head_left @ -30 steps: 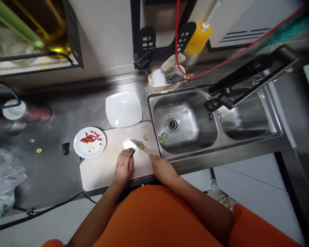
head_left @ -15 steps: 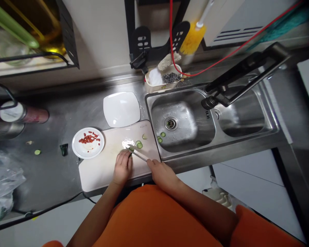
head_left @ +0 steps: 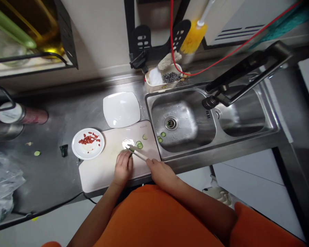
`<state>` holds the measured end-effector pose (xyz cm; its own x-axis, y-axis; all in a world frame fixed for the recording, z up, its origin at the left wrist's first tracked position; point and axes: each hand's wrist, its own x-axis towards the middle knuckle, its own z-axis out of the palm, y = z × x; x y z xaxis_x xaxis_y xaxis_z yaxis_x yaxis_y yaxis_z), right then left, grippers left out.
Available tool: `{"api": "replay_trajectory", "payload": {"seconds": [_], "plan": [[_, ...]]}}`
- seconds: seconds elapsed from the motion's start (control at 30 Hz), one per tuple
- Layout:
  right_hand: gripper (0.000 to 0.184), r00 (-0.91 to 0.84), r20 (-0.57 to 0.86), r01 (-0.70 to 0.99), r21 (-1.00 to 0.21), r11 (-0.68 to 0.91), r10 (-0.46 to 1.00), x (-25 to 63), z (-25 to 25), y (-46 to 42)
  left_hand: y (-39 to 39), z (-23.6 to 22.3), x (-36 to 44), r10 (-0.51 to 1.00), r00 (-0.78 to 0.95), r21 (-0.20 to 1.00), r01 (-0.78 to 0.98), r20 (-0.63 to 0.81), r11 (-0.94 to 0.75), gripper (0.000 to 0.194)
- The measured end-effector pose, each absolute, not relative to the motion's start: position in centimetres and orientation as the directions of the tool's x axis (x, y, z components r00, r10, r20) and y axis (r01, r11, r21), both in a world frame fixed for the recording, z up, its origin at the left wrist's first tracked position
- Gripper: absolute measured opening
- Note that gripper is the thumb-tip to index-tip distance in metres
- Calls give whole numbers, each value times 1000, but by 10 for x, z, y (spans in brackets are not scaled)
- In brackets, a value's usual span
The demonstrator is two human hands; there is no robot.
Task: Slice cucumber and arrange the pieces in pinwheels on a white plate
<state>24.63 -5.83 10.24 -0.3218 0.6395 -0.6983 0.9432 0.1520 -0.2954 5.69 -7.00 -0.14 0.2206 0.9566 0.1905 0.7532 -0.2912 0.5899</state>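
Slicing, I judge: my left hand point(head_left: 123, 168) pinches cucumber piece point(head_left: 131, 155), right hand point(head_left: 162, 172) grips knife point(head_left: 140, 156) beside it; next cut wants steady hold.

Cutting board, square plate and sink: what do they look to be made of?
Cutting board: probably plastic, smooth and pale, no wood grain visible. Square plate: likely ceramic, glossy white with bright reflections, though melamine is possible. Sink: metal, likely stainless steel, given its silvery-grey sheen.
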Motion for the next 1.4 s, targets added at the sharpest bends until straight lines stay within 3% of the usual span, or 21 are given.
{"api": "replay_trajectory", "payload": {"seconds": [0.63, 1.4], "plan": [[36, -323, -686, 935, -336, 110, 652, 230, 76, -45, -69, 2, 57, 954, 238, 589, 751, 181, -299, 30], [32, -304, -734, 948, -297, 116, 607, 255, 105, -67, -71, 0, 57, 961, 198, 595, 754, 195, -277, 24]]}}
